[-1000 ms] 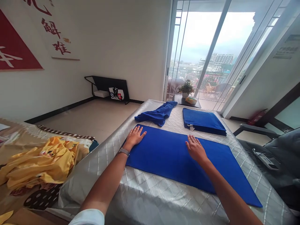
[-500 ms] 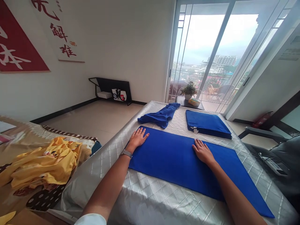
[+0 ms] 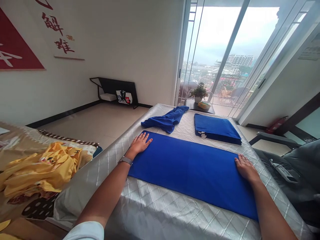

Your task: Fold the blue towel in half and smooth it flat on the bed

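Observation:
A long blue cloth, smooth and folded flat, stretches across the silver quilted table cover. On its left end lies my left hand, palm down with fingers spread. My right hand rests flat near the cloth's far right corner, fingers stretched out. Neither hand grips anything. Behind the cloth sits a neat stack of folded blue cloths with small white tags at its near left corner. A crumpled blue cloth lies to the left of that stack.
Yellow clothes are heaped on a patterned cover at the left. A dark chair with a power strip stands at the right. Beyond the table are a small stand with a potted plant and a glass sliding door.
My right hand has slid right along the cloth, from near its middle to its right end. My left hand stays on the left end. The view has shifted slightly.

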{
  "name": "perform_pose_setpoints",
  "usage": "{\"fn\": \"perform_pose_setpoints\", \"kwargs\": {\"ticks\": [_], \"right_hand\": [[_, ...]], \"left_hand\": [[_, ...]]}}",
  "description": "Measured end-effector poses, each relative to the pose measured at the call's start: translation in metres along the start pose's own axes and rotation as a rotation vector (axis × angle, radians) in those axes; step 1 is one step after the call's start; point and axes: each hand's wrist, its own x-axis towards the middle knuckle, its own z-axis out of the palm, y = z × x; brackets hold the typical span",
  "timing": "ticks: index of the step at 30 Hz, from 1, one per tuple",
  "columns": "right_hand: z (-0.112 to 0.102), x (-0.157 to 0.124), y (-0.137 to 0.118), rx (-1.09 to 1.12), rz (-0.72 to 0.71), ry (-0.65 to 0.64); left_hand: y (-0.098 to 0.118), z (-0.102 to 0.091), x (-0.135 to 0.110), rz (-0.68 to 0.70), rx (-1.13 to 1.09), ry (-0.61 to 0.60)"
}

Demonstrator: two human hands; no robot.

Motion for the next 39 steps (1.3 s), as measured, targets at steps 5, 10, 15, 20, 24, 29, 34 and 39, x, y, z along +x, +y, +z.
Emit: {"fn": "perform_pose_setpoints", "kwargs": {"ticks": [5,10,15,20,24,29,34,39], "right_hand": [[-0.017,-0.013,-0.014,0.025,-0.008,0.116],[-0.041,-0.037,-0.069,0.105,-0.078,0.205],[-0.052,-0.075,-0.176,0.097,-0.26,0.064],[-0.042,-0.098,-0.25,0.071,-0.376,-0.077],[-0.029,-0.097,-0.26,0.034,-0.364,-0.144],[-0.025,-0.091,-0.238,-0.002,-0.317,-0.169],[-0.026,-0.084,-0.191,-0.028,-0.223,-0.175],[-0.024,-0.077,-0.101,-0.026,-0.109,-0.127]], "left_hand": [[0.002,0.0,-0.001,0.005,0.005,0.015],[0.003,0.0,-0.001,0.005,-0.002,0.02],[0.004,0.001,-0.001,0.003,-0.004,0.036],[0.004,-0.001,-0.002,0.0,-0.018,0.027],[0.005,-0.001,-0.002,0.006,-0.015,0.034],[0.005,0.001,-0.002,0.009,-0.018,0.041],[0.003,0.002,-0.001,0.025,-0.015,0.054],[0.002,0.004,0.0,0.027,-0.026,0.057]]}}
